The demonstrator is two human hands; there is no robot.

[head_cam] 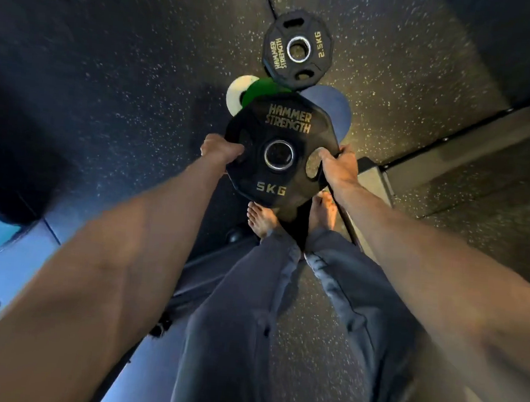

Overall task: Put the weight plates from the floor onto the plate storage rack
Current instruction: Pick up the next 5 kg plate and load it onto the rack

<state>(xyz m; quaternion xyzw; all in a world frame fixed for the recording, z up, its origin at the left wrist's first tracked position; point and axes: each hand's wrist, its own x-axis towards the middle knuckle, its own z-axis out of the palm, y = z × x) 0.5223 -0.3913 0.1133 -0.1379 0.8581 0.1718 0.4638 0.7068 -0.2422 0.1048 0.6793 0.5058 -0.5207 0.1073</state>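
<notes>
OK, we've got the 5 kg plate in both hands, off the floor and hanging over our bare feet. Left hand is clamped on the left rim. Right hand is wrapped round the right edge, thumb hooked thru the grip slot. So both hands are grasping, one each side, w/ the load split evenly.

Key relation now: the plate sits dead centre btwn the hands, face tilted up at us, so its centre hole points up toward our head. We'd guess that hole has to slide onto a peg, meaning we turn the plate till the bore lines up w/ the peg's direction. Trouble is, we can't pick out the rack from here. There's a grey beam running off to the right on the floor, and it may be part of a frame, but we can't tell.

Ahead of us, past the held plate, the 2.5 kg plate lies flat on the floor, approx on our midline, so neither hand is clearly nearer. Btwn it and us, a white disc, a green disc and a blue disc peek out from behind the 5 kg plate's far edge. Could be small plates too, but they're too hidden to say.

Our call: one plate in hand, at least one more waiting on the floor, so the job's prob. not near done.
</notes>
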